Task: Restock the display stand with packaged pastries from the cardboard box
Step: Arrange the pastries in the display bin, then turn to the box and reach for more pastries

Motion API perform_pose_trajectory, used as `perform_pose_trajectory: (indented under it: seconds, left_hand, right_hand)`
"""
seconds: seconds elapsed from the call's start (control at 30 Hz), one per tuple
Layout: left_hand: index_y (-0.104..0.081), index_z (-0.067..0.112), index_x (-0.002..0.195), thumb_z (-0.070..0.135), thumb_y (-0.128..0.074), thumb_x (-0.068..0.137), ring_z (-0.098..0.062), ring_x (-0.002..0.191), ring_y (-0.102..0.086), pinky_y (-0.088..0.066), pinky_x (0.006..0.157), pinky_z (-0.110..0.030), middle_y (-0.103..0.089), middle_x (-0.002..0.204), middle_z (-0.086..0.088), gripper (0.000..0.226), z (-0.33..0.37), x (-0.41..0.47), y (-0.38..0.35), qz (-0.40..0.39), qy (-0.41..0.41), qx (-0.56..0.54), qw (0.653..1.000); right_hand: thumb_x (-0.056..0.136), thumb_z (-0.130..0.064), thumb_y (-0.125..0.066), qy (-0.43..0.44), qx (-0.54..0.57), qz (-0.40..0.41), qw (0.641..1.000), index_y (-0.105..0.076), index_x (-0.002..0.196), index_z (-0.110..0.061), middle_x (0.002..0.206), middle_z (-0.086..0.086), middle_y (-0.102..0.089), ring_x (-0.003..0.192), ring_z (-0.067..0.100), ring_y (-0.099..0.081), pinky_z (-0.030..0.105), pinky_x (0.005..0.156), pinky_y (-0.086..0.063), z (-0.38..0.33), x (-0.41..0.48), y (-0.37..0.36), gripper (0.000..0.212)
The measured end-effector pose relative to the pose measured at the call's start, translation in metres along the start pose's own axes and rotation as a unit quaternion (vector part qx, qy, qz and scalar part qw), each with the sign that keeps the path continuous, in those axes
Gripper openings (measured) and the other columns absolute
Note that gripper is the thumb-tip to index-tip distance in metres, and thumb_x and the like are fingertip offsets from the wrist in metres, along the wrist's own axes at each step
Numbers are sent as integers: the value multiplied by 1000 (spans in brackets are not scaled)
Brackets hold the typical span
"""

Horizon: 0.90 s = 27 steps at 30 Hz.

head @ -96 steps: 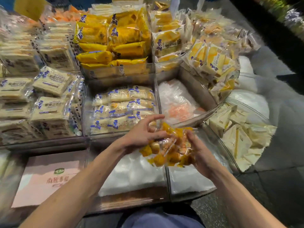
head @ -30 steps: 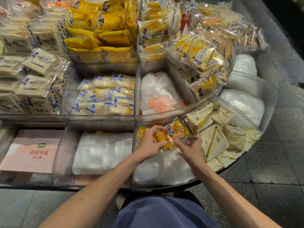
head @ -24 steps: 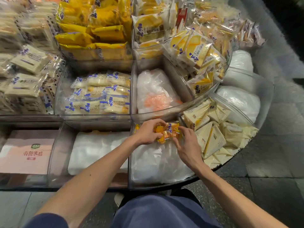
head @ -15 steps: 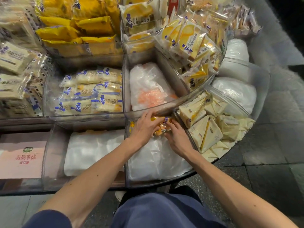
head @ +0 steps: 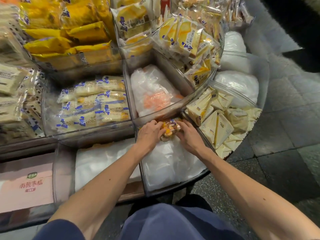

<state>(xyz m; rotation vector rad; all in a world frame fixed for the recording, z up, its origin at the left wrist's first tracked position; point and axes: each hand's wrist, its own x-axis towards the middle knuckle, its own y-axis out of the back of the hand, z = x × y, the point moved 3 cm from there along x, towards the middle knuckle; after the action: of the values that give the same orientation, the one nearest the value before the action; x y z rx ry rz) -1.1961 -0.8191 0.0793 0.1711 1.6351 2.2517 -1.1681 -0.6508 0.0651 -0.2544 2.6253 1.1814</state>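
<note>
A clear packet of small orange and yellow pastries [head: 170, 128] lies at the far end of a clear plastic bin [head: 166, 188] on the display stand's bottom tier, on top of white padding [head: 171, 165]. My left hand [head: 149, 134] grips the packet's left side with curled fingers. My right hand [head: 188, 134] holds its right side. Both hands press it down under the rim of the tier above. The cardboard box is not in view.
Triangular cream packets [head: 218, 122] fill the bin to the right. Blue-and-white bread packets [head: 93, 104] fill the bin up left. A white bag with orange print [head: 154, 94] lies behind. Yellow packets [head: 72, 32] are stacked higher. A pink box [head: 26, 184] sits at lower left.
Both hands carried the pastry packet forward and down into the far end of the bottom bin. The camera moved closer to the stand.
</note>
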Motion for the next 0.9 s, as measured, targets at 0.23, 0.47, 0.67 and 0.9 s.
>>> perform_pose_trajectory:
  seconds: [0.23, 0.47, 0.67, 0.9]
  left_hand:
    - [-62, 15, 89, 37, -55, 98, -32, 90, -62, -48, 76, -40, -68, 93, -13, 25, 2, -7, 70, -39, -109, -32, 993]
    - [-49, 30, 75, 49, -61, 91, -18, 60, -45, -36, 58, -32, -45, 60, 13, 28, 75, -59, 165, -88, -352, 31, 931]
    - [-56, 26, 82, 45, -52, 92, -17, 60, -58, -35, 45, -26, -43, 63, 15, 22, 198, -165, 138, -107, -620, 138, 765]
    - [-63, 21, 96, 30, -64, 93, -22, 82, -65, -45, 64, -31, -59, 83, 5, 11, 331, -292, 26, -212, -721, 132, 646]
  right_hand:
    - [99, -28, -58, -55, 41, 183, 981, -65, 110, -12, 104, 4, -64, 95, 20, -58, 37, 88, -47, -45, -76, 23, 20]
    - [86, -49, -70, -166, 155, 322, 919, -58, 90, -24, 76, -8, -61, 69, 5, -56, 24, 66, -46, -78, -253, 8, 28]
    - [84, -35, -76, -284, 171, 416, 847, -60, 102, -33, 84, -11, -59, 77, 4, -57, 11, 69, -41, -52, -411, -32, 24]
    - [88, -38, -71, -408, 161, 466, 769, -55, 114, -27, 93, -10, -58, 84, 10, -55, 27, 75, -41, 11, -556, -61, 32]
